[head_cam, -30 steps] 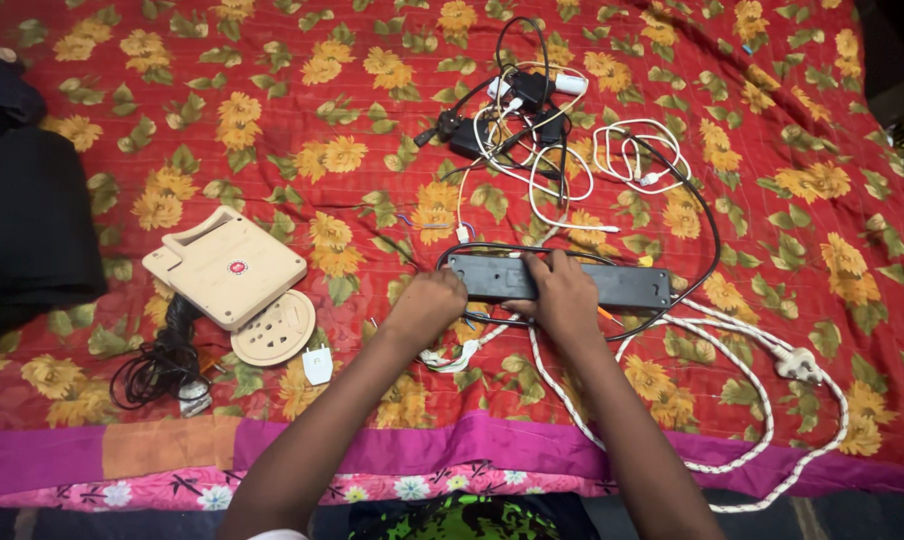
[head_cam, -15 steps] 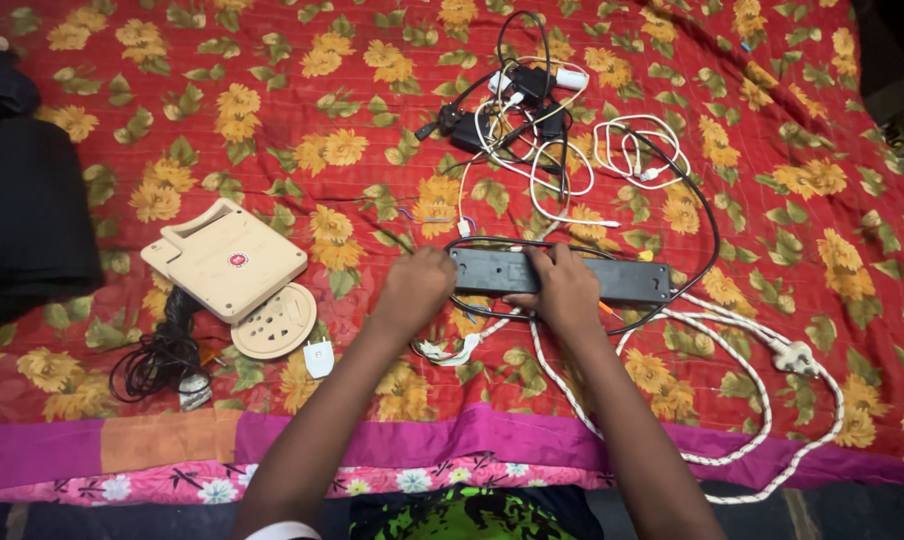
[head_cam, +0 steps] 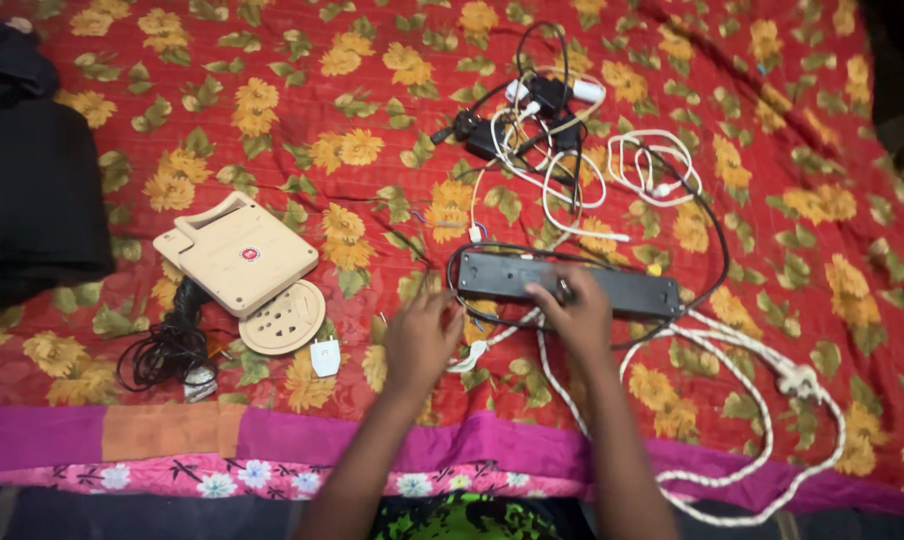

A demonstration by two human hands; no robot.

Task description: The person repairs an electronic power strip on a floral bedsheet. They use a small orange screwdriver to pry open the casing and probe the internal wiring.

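A long black power strip (head_cam: 612, 285) lies on a red bedspread with yellow flowers (head_cam: 302, 120). My right hand (head_cam: 572, 315) rests on the strip's middle, fingers curled over its near edge. My left hand (head_cam: 422, 335) hovers just left of the strip with fingers spread, blurred, holding nothing. A thick white cord with a plug (head_cam: 797, 380) loops from under the strip to the right. A thin black cable (head_cam: 717, 240) curves around the strip's far end.
A beige extension box with a round socket plate (head_cam: 242, 260) lies at left, a black coiled cord (head_cam: 172, 345) and small white adapter (head_cam: 324, 356) beside it. Tangled chargers and white cables (head_cam: 552, 130) lie beyond. Black cloth (head_cam: 32, 190) at far left.
My left hand has come off the strip's left end and drawn back toward me. My right hand stays on the strip. The view has shifted slightly.
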